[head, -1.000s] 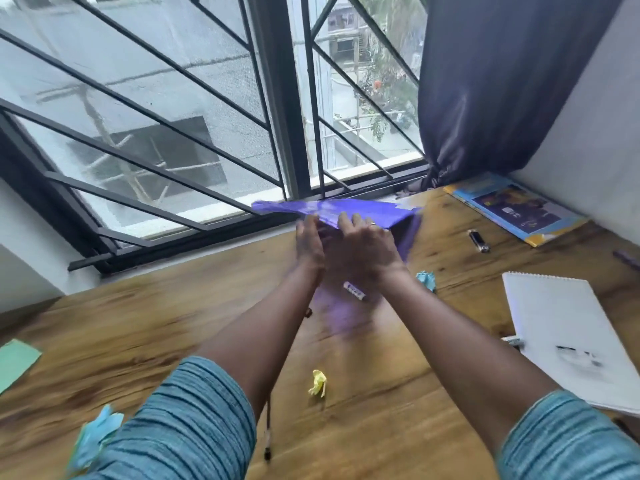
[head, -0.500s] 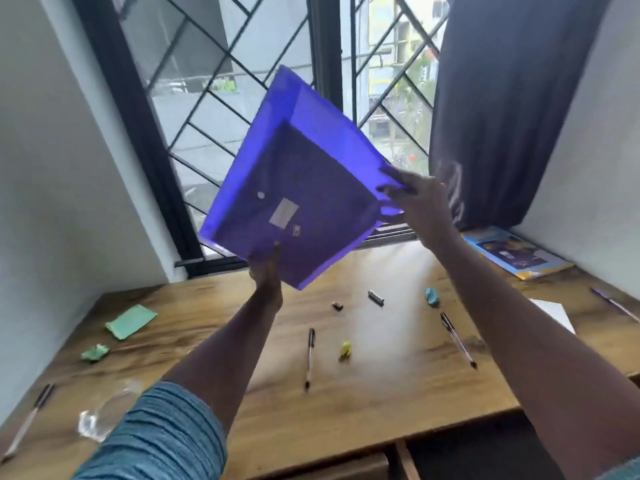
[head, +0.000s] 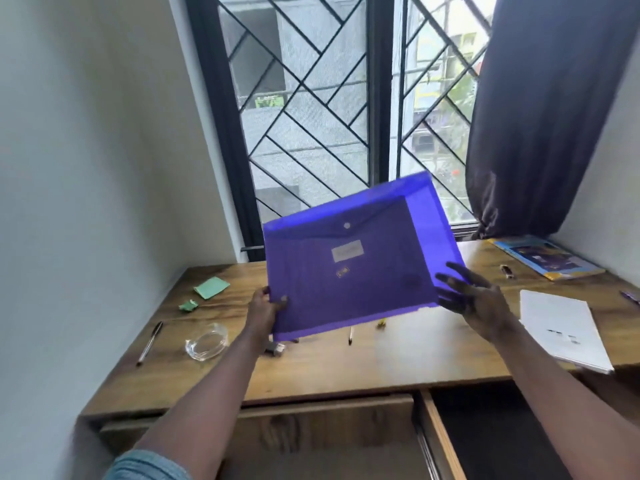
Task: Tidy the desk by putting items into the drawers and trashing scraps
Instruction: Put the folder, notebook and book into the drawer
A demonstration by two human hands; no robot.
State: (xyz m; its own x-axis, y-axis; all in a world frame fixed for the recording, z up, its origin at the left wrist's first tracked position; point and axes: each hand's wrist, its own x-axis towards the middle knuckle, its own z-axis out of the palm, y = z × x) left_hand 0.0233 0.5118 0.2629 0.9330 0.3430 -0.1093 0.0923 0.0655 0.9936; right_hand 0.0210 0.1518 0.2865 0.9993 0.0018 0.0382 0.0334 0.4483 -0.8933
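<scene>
Now the folder (head: 356, 265) hangs above the counter (head: 415, 351), pinched at its lower corner by the left grip (head: 265, 308); the right grip (head: 476, 299) props its right edge with spread fingers. Next it likely needs laying flat in the open drawer (head: 502, 438).

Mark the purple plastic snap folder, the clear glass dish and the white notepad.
purple plastic snap folder (head: 346, 282), head view, front face middle.
clear glass dish (head: 206, 342), head view, its base.
white notepad (head: 561, 327), head view, blank page middle.
</scene>
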